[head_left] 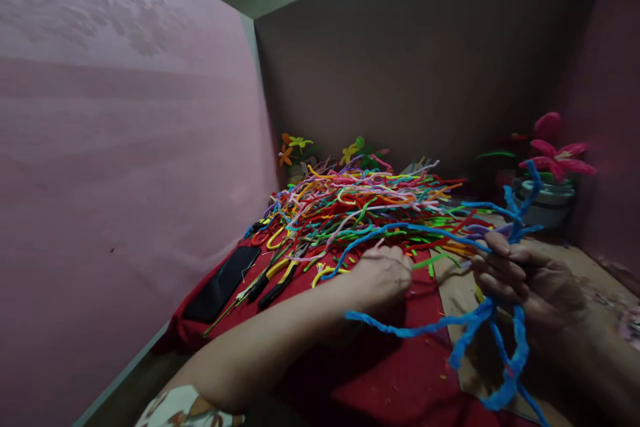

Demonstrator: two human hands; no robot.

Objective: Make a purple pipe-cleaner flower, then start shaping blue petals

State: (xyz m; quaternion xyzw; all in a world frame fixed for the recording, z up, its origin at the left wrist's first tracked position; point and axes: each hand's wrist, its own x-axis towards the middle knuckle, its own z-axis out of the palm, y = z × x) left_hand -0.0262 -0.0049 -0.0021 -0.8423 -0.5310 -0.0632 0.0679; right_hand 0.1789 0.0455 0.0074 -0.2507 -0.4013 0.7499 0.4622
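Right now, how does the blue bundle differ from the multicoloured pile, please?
The blue bundle is held in the right hand; the multicoloured pile lies heaped. The bundle is nearly all blue; the pile mixes many colours. The bundle has few strands; the pile has far more. Both have bent strands.

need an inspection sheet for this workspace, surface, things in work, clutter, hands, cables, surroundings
surface: red cloth, a tan sheet at right
job's things: blue stems held above the surface; a tangled, many-coloured pile of stems beyond
clutter: phone and pliers at left; scraps scattered
hands: right hand closed on the blue stems; left hand at the pile's near edge, fingertips hidden
cables: nothing seen
surroundings: pink wall at left, pink flower in a pot at right
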